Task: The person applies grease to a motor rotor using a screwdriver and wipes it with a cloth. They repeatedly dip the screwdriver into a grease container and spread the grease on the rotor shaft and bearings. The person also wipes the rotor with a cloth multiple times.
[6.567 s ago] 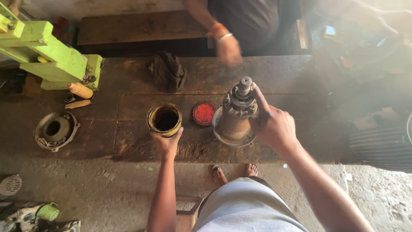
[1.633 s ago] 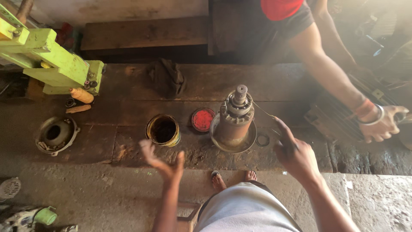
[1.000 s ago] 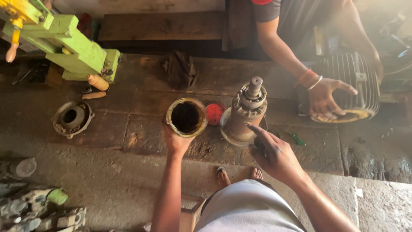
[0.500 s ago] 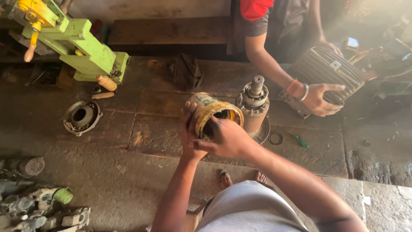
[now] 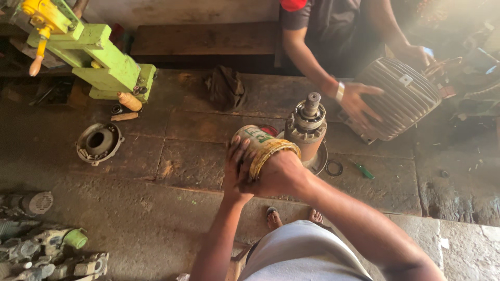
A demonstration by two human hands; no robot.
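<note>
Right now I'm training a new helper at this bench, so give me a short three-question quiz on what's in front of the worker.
1. True or false: the tin can is standing on the bench.
2. Which hand reaches into the can's mouth?
A. the left hand
B. the right hand
C. the co-worker's hand
3. Fill in: the co-worker's hand rests on a ribbed ____.

Key:
1. False: both hands hold it tilted above the bench, beside the upright motor shaft.
2. B; the left hand grips the can's outside.
3. Motor housing.
</note>
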